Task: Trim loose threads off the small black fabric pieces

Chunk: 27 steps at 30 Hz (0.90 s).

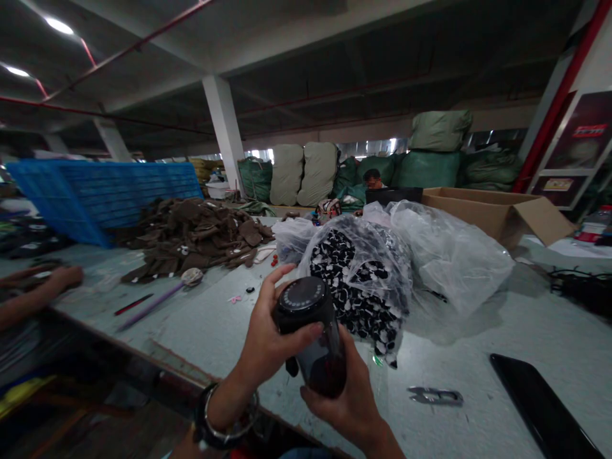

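Observation:
A dark, see-through water bottle (325, 363) with a round black lid (302, 298) is tilted above the near edge of the table. My left hand (268, 338) grips it around the lid, thumb across the front. Lower down, my right hand (351, 392) wraps the bottle's body near its base. Just behind the bottle lies a clear plastic bag (396, 255) full of small black-and-white pieces (344, 287). To the right on the table are small metal thread snips (436, 396) and a black phone-like slab (540, 401).
Brown fabric pieces (201, 229) are heaped left, before a blue crate (100, 191). A purple stick (153, 305) and red pen (134, 305) lie nearer. Another person's arm (38, 290) reaches in at left. An open cardboard box (478, 210) stands behind; one person (373, 178) is farther back.

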Each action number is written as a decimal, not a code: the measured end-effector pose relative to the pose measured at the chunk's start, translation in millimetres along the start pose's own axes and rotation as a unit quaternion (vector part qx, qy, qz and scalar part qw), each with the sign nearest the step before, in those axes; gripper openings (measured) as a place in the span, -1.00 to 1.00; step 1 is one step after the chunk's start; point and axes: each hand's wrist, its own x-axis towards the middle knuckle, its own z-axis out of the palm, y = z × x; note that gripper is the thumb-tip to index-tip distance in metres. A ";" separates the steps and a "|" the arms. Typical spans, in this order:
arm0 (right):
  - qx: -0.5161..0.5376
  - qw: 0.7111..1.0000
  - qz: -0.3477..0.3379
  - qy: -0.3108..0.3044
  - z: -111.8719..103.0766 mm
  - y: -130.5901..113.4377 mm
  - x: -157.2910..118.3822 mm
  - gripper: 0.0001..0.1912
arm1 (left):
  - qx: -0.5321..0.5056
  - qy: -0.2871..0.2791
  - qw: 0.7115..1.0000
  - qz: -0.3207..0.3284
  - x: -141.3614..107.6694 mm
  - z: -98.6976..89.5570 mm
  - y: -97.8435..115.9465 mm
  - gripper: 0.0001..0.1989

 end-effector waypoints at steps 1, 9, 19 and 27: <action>0.071 0.996 0.025 -0.043 -0.9 -6.6 -0.5 -0.19 | -0.042 -0.039 0.998 -0.012 2.3 -3.6 -0.5 -0.19; 0.343 0.904 0.084 -0.243 -3.2 -34.5 9.6 -0.24 | -0.194 -0.160 0.965 -0.069 -0.5 -11.3 5.3 -0.02; 0.302 0.931 0.097 -0.181 3.8 0.0 17.9 -0.26 | -0.190 -0.078 0.977 -0.064 8.1 -7.3 -24.7 -0.23; 0.040 0.997 -0.022 -0.055 26.2 27.7 45.0 -0.16 | 0.022 -0.028 0.996 -0.080 -10.1 -16.0 -66.9 -0.37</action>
